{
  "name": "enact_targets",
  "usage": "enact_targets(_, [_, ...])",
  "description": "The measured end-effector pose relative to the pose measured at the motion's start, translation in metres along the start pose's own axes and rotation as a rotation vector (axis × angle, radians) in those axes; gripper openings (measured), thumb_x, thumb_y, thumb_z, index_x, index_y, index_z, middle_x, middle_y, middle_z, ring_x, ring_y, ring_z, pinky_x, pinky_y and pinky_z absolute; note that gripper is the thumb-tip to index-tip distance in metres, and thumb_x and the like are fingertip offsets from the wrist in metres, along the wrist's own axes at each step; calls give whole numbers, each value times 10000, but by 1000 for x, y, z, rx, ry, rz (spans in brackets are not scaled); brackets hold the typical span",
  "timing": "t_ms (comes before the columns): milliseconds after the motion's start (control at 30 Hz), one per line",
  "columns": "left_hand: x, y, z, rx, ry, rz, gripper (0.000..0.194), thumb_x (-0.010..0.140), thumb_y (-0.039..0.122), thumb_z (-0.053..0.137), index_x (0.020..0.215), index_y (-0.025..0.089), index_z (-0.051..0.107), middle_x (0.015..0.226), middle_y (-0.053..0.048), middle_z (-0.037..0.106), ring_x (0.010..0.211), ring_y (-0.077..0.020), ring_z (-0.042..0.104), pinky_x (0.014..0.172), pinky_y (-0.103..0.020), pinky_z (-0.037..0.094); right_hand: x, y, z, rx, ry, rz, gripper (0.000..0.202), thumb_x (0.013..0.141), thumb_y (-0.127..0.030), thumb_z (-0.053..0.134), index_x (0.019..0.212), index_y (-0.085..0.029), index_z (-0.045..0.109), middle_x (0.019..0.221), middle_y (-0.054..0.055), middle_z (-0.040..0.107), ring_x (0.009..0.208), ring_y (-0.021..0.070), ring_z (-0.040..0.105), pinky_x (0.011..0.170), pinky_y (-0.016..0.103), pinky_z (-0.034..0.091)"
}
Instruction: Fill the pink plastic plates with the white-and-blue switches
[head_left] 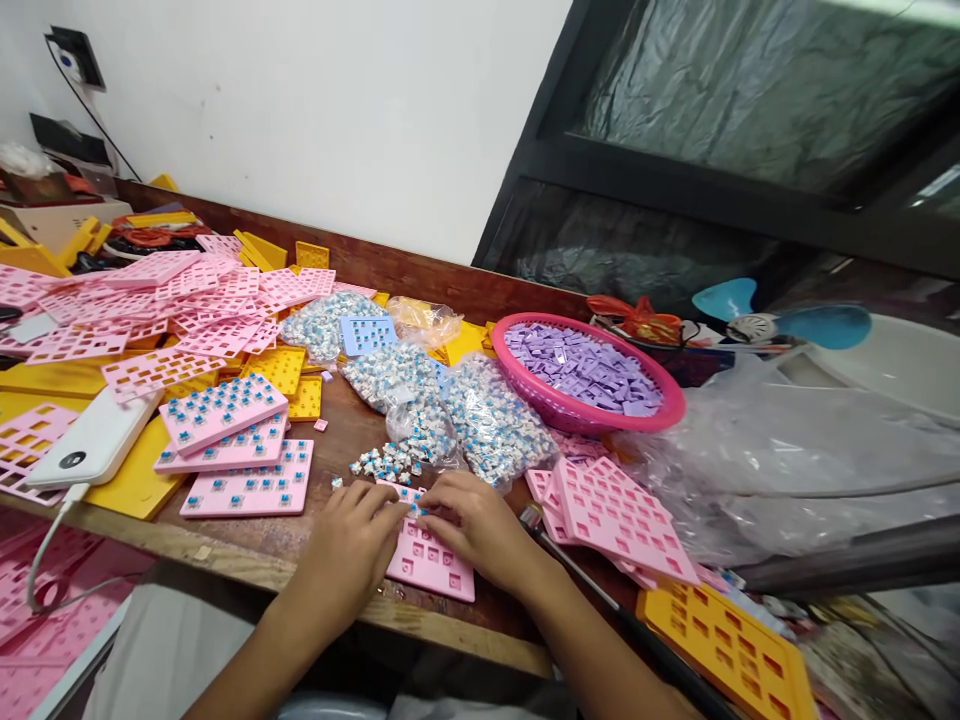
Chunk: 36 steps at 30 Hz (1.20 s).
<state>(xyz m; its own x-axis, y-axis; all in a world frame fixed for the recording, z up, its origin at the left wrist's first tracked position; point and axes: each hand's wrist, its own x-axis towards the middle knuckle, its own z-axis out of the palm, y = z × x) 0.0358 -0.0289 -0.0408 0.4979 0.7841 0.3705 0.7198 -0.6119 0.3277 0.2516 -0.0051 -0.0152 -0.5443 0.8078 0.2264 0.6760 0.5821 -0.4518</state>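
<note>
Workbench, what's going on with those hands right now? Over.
Left fingers and right fingers at far end of pink plate. Blue pieces showing there; near holes unfilled. Loose blue-and-white pieces just beyond.

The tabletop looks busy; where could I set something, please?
Bare wood shows between the stacked plates and loose switches, and narrowly right of the front-centre plate. Piled plates crowd the left; switch bags and a basket crowd farther back.

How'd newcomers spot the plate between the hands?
Find the pink basket of purple pieces. Nearer the person, the pink plate lies between left hand and right hand. Blue switches show only near its far end, unlike the filled left stack or bare right stack.
</note>
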Motion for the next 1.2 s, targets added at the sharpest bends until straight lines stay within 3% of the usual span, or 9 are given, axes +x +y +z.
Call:
enact_targets(233, [26,5,-3,15,-108,-60,184,999,224,538,996,221,722,988,-55,695,984,-256,601,864,-421,429,0,1,-2,17,-53,56,53,912,-222,704,943,-203,742,901,55,677,901,209,617,787,315,466])
enact_targets(500, [25,2,-5,-175,-111,-44,222,1000,194,527,1085,252,724,1027,-42,699,1019,-227,603,920,-376,438,-2,0,-5,32,-32,74,35,912,-213,698,931,-192,717,918,56,669,911,210,610,779,313,457])
enact_targets(733, [23,2,-11,-271,-115,-82,191,976,174,543,990,222,727,983,-41,694,989,-212,616,874,-333,455,-1,-3,-6,-14,-33,62,27,889,-218,726,900,-209,748,876,43,680,880,202,618,756,306,447])
enact_targets(1200, [26,9,-8,60,-117,-62,216,982,196,548,908,219,750,972,-65,690,994,-246,584,860,-400,427,-2,2,9,-10,68,46,14,873,-222,754,867,-220,767,842,26,727,858,198,641,785,328,420])
